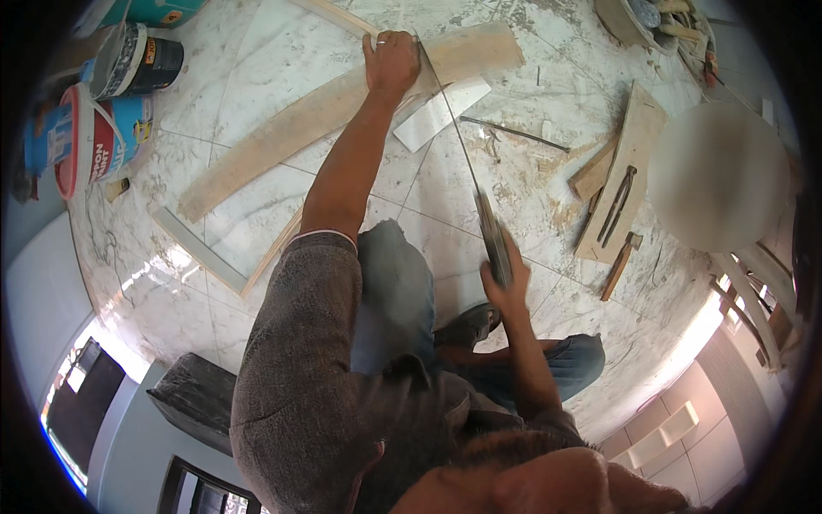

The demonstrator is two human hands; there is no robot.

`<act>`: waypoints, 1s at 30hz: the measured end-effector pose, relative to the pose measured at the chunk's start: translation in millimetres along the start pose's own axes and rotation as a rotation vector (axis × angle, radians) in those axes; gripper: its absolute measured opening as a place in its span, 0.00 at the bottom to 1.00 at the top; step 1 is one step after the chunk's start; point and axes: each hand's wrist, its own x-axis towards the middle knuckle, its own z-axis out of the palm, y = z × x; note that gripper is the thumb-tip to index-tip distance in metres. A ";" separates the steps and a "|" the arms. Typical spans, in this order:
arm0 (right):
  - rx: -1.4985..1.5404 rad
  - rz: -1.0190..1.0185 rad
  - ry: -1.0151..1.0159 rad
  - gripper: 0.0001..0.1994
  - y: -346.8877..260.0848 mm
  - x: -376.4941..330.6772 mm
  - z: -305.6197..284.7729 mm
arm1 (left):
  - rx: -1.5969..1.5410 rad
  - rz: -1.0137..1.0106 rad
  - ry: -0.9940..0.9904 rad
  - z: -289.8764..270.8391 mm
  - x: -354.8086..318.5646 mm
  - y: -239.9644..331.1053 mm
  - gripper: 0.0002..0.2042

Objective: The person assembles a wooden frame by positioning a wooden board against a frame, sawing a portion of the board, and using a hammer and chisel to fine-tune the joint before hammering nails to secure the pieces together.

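Observation:
My right hand [507, 278] is closed around the handle of a handsaw [462, 146]. Its thin blade, seen almost edge-on, runs away from me and crosses a long wooden plank [282, 141] on the floor. Beside the blade's far end, my left hand [394, 67] presses down with bent fingers on a narrow wooden strip [338, 15], near where it meets the plank. What lies under the palm is hidden. A short white board [441, 113] lies partly under the blade, on the near side of the plank.
Paint buckets [110, 133] and a black pail [141, 64] stand at left. An L-shaped wooden frame [201, 253] lies by my left arm. To the right are pincers [618, 206] on a board [638, 128], a hammer [621, 265], a metal rod [518, 134] and a tool-filled container [629, 21].

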 end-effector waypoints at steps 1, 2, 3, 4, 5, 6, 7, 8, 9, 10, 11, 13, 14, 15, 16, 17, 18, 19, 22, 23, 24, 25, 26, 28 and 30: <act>0.062 0.067 -0.008 0.30 -14.2 -21.6 -13.0 | -0.018 0.007 0.006 3.5 -3.0 5.5 0.13; 0.052 0.073 -0.007 0.30 -15.2 -19.6 -12.7 | -0.033 0.012 0.012 5.6 -6.5 8.4 0.13; 0.043 0.077 -0.008 0.30 -12.9 -12.2 -8.6 | -0.007 0.016 0.014 6.1 -8.6 7.7 0.13; 0.035 0.080 -0.010 0.29 -9.7 0.6 -1.3 | 0.021 0.018 0.017 5.4 -9.7 4.9 0.13; 0.011 0.047 0.044 0.29 6.3 33.1 13.2 | 0.036 0.045 0.032 6.4 1.4 13.1 0.12; 0.004 -0.027 0.089 0.29 6.0 80.3 25.9 | 0.027 0.059 0.010 9.2 5.2 23.3 0.13; 0.104 0.108 0.002 0.31 -18.8 117.5 26.5 | 0.029 0.061 -0.020 12.2 1.3 26.3 0.13; 0.090 0.125 -0.012 0.31 -23.2 120.5 27.0 | 0.039 0.062 -0.039 12.5 4.6 23.3 0.13; 0.073 0.144 -0.029 0.31 -26.5 119.6 28.2 | 0.026 0.059 -0.016 12.7 7.3 20.7 0.13; 0.032 0.124 -0.014 0.31 -15.9 94.1 28.8 | 0.014 0.043 0.002 12.0 4.6 15.9 0.13; -0.010 0.101 -0.008 0.31 -5.4 56.0 22.4 | 0.005 0.020 0.020 10.3 -0.8 8.8 0.13; 0.012 0.139 -0.073 0.31 -13.4 -3.2 -9.0 | 0.039 0.037 0.011 7.5 -2.7 6.4 0.13; 0.011 0.131 -0.039 0.31 -6.3 -5.2 -11.2 | 0.047 0.055 0.004 7.1 -0.1 10.1 0.13; 0.018 0.121 -0.014 0.30 1.3 -11.5 -8.5 | 0.049 0.048 0.008 3.4 -2.9 6.4 0.12; 0.025 0.110 0.009 0.30 7.3 -17.5 -5.8 | 0.052 0.040 0.013 -1.3 -5.3 1.9 0.12; 0.041 0.055 0.035 0.29 6.9 14.7 2.9 | 0.036 0.049 0.023 -1.1 -0.6 8.8 0.12; -0.011 0.014 0.058 0.28 1.8 58.6 14.5 | 0.041 0.062 0.020 0.5 7.9 15.4 0.12; 0.100 0.121 -0.009 0.28 -11.5 101.6 20.2 | 0.045 0.071 0.004 3.1 6.7 22.8 0.12; 0.053 0.105 0.023 0.30 -9.6 102.2 27.3 | 0.015 0.054 -0.029 10.9 8.3 19.6 0.13; -0.013 0.071 0.029 0.30 -0.5 70.1 24.5 | -0.001 0.025 -0.047 10.1 0.2 14.2 0.14; -0.027 0.060 -0.012 0.31 6.1 28.7 11.4 | 0.013 0.024 -0.030 8.2 -6.9 9.9 0.14; -0.037 0.039 -0.049 0.32 11.2 -2.6 -2.7 | 0.031 0.027 -0.003 6.5 -7.5 7.9 0.14; -0.021 0.046 -0.045 0.32 13.2 -15.5 -7.6 | 0.048 0.034 0.027 4.8 -4.7 5.2 0.14; 0.007 0.076 -0.033 0.32 13.9 -32.6 -12.4 | 0.058 0.026 0.040 3.3 -3.1 -2.9 0.13; 0.050 -0.002 0.030 0.31 21.8 24.5 6.2 | 0.043 0.047 0.041 7.7 7.6 12.8 0.13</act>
